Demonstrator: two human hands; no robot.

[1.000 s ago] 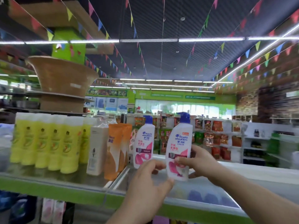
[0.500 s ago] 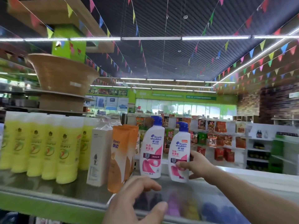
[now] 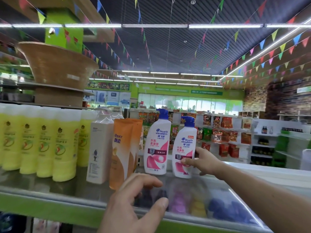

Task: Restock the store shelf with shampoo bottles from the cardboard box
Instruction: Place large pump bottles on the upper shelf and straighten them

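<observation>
Two white shampoo bottles with blue pump caps and pink labels stand on the glass top shelf (image 3: 232, 195). My right hand (image 3: 202, 161) grips the right bottle (image 3: 184, 142) low on its side, thumb across the label. The left bottle (image 3: 157, 142) stands free beside it. My left hand (image 3: 134, 204) hovers in front of the shelf edge with loosely curled fingers, holding nothing. The cardboard box is out of view.
Orange pouches (image 3: 122, 153), a white square bottle (image 3: 99, 148) and a row of several yellow bottles (image 3: 45, 142) fill the shelf to the left. The glass runs bare to the right of my right hand. A green shelf front (image 3: 50, 206) lies below.
My right hand has carried the right bottle down and back until it stands on the shelf beside the left bottle. My left hand has let go and drawn back toward me.
</observation>
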